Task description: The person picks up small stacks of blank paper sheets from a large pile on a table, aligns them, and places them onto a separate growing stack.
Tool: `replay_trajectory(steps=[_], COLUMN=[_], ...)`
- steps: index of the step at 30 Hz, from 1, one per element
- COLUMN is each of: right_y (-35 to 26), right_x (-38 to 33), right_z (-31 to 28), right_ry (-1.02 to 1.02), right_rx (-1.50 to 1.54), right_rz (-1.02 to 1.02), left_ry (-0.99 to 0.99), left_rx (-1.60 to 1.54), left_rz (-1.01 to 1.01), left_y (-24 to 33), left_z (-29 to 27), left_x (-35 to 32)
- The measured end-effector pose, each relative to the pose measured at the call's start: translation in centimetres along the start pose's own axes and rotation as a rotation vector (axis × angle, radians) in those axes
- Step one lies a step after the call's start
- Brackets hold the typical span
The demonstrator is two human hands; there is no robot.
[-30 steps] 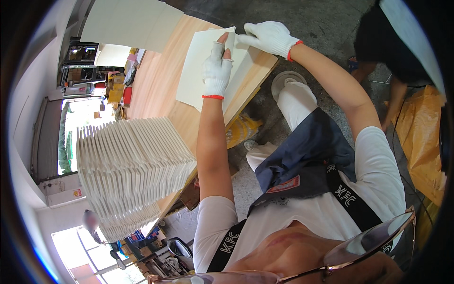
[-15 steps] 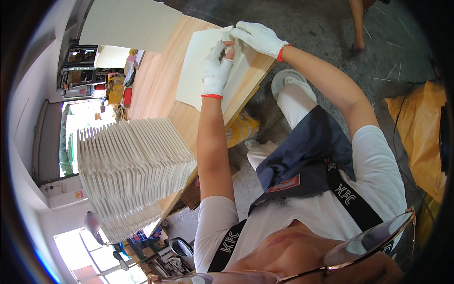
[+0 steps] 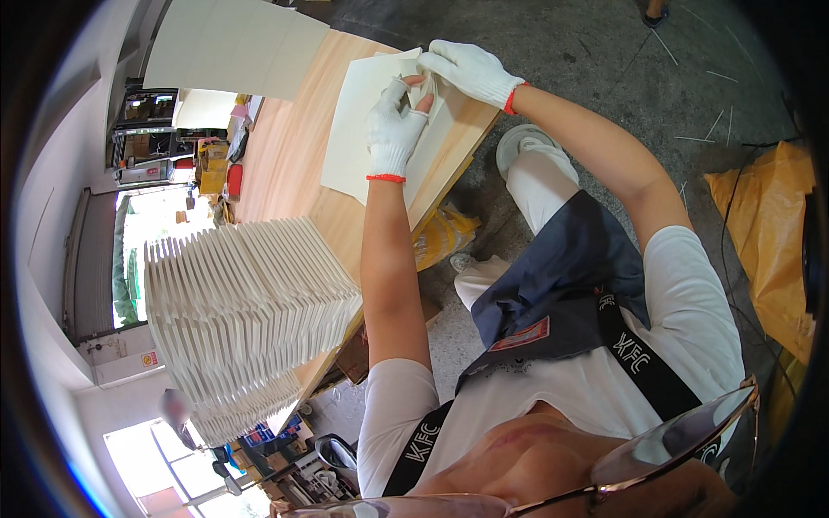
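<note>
A white sheet of card or thick paper [image 3: 347, 147] lies on the wooden tabletop, with a raised, bent strip [image 3: 429, 90] along its right side. My left hand [image 3: 395, 134], in a white glove that leaves some fingertips bare, rests on the sheet. Its thumb and forefinger are apart beside the strip. At the sheet's far corner, my right hand [image 3: 471, 72], gloved in white with a red cuff, has its fingers closed on the edge. Part of the strip is hidden behind my fingers.
A tall stack of folded white pieces [image 3: 250, 319] stands on the table's near left part. Large pale sheets [image 3: 233, 43] cover its far end. A yellow bag [image 3: 445, 235] sits below the table edge, and an orange-yellow sheet [image 3: 764, 233] hangs at right. Another person's foot [image 3: 656, 15] shows far off.
My left thumb and forefinger have spread slightly beside the strip. My right hand stays at the far corner. The other person's leg has moved mostly out of view at the top.
</note>
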State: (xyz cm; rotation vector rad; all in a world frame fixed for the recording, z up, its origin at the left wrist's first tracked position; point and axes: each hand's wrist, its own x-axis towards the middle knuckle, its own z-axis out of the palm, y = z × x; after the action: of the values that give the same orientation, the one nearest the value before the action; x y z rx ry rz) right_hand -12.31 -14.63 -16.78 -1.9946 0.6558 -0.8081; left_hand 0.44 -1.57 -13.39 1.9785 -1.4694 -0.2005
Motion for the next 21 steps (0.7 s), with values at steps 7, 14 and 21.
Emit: replay_trajectory(steps=[7, 14, 21], right_y=[0.1, 0.5, 0.3], right_x=[-0.1, 0.1, -0.6], right_z=[0.0, 0.1, -2.0], right_ry=[0.001, 0.004, -0.061], right_rx=[0.069, 0.097, 0.128], right_rz=[0.007, 0.021, 0.034], left_ry=[0.005, 0.073, -0.047], left_rx=[-0.022, 0.064, 0.194], left_rz=[0.040, 0.234, 0.081], left_y=[0.1, 0.5, 1.6], left_z=[-0.2, -0.3, -0.3], left_x=[-0.1, -0.1, -0.7])
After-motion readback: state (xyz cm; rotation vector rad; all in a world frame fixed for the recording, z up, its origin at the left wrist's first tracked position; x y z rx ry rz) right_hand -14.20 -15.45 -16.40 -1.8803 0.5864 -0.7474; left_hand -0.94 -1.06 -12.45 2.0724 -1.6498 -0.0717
